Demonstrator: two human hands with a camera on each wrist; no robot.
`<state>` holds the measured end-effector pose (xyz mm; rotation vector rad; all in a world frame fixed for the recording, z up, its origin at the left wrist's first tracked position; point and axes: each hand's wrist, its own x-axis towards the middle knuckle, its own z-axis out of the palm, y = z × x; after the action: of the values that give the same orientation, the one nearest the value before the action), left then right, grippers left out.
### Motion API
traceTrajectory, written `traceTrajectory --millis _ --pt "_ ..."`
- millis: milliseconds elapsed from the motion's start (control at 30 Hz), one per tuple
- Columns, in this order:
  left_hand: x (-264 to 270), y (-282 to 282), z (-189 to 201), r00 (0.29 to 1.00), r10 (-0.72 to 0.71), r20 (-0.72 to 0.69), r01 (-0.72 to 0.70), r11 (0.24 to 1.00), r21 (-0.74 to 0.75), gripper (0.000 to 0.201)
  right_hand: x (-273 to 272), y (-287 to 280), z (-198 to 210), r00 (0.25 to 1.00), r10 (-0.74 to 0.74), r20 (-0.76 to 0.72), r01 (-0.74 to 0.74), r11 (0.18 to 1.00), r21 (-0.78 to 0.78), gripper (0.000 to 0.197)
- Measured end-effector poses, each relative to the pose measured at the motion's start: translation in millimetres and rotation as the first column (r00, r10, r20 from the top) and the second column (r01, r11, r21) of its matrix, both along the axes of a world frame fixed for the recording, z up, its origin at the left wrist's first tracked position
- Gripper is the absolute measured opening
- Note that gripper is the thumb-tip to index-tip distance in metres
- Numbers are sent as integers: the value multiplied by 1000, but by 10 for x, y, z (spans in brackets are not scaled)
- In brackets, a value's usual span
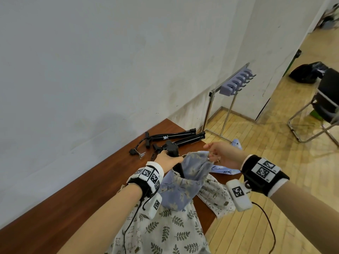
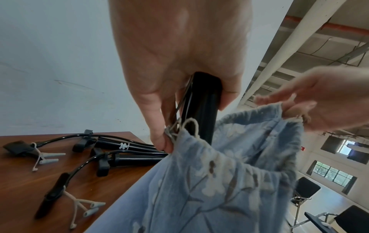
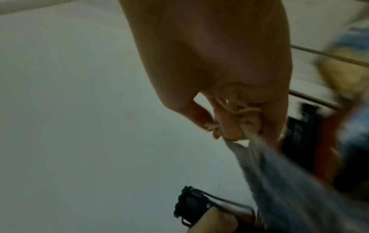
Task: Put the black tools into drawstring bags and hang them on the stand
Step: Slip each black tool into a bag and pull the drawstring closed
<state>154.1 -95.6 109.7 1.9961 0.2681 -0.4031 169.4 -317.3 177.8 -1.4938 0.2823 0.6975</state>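
Note:
A black pump-like tool stands upright with its lower part inside a blue flowered drawstring bag. My left hand grips the tool's shaft near the top, and its thumb pinches the bag's rim and cord loop. My right hand pinches the opposite rim and its cord, holding the mouth open. Two more black tools lie on the brown table behind. The metal stand with lilac hooks stands on the floor past the table's end.
A leaf-patterned bag and a white animal-print bag lie under my arms at the table's near edge. Another blue bag shows behind my right hand. A black chair stands on the wooden floor at right.

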Motion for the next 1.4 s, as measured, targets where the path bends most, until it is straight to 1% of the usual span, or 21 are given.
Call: traceTrajectory --millis 67,133,167,267,367,433,467,500,533,567,633,700,733,800,867,933,1033,1100,1167,1333,1400 --pt "10 24 -26 1000 -15 -3 15 1000 3 20 -53 72 218 976 88 201 -49 980 -194 13" --pt "5 29 -48 1000 -27 15 27 999 32 23 -60 117 463 910 137 391 3 942 -337 13" --pt "-3 9 -57 999 -39 28 37 998 45 26 -62 140 575 888 155 434 19 928 -371 12" --pt "-1 -137 -66 997 -68 26 65 992 104 33 -81 280 739 855 287 432 -64 884 -462 12" --pt "16 -278 -11 992 -124 10 120 976 181 38 -67 480 684 777 426 464 -95 807 -582 14" --pt "9 -334 16 976 -218 12 207 944 256 39 -49 540 589 717 555 422 -149 714 -684 35" --pt "-2 -347 30 966 -257 18 240 922 305 41 -37 555 530 692 623 364 -191 644 -741 48" --pt "-22 -347 36 960 -280 21 257 904 341 41 -28 554 458 671 677 300 -232 577 -783 54" --pt "-30 -335 11 956 -291 27 261 893 366 40 -16 548 379 654 710 259 -273 542 -795 54" --pt "-33 -312 -34 954 -297 34 262 886 382 38 -8 535 316 655 718 237 -317 545 -776 52" --pt "-42 -251 -119 945 -320 65 266 870 416 33 -2 514 251 694 681 234 -383 624 -681 45" --pt "-68 -180 -172 940 -321 112 239 859 452 26 -23 507 251 727 642 245 -407 690 -599 58" --pt "-90 -142 -177 943 -304 132 216 865 452 21 -34 513 238 739 622 258 -404 715 -571 61" --pt "-114 -44 -156 970 -200 139 129 905 405 19 -27 532 191 744 582 329 -359 763 -537 49" --pt "-135 60 -120 999 -54 0 50 928 369 32 4 525 151 760 529 378 -313 808 -499 35" --pt "-141 170 -117 979 54 -197 0 963 268 38 21 510 137 791 493 362 -308 832 -461 27" --pt "-202 264 -106 916 51 -397 -38 998 40 27 27 532 115 802 483 351 -323 845 -426 25" --pt "-212 321 -154 905 66 -419 -80 997 -15 26 24 562 96 794 489 361 -329 845 -422 25" --pt "-226 356 -152 911 81 -405 -129 987 -93 8 12 581 78 791 491 364 -332 845 -419 24" --pt "-207 421 -40 885 164 -436 -308 908 -284 20 -13 570 38 808 467 358 -329 863 -382 24" --pt "-198 432 23 866 228 -444 -418 819 -394 17 -17 559 39 812 461 357 -326 867 -377 25"
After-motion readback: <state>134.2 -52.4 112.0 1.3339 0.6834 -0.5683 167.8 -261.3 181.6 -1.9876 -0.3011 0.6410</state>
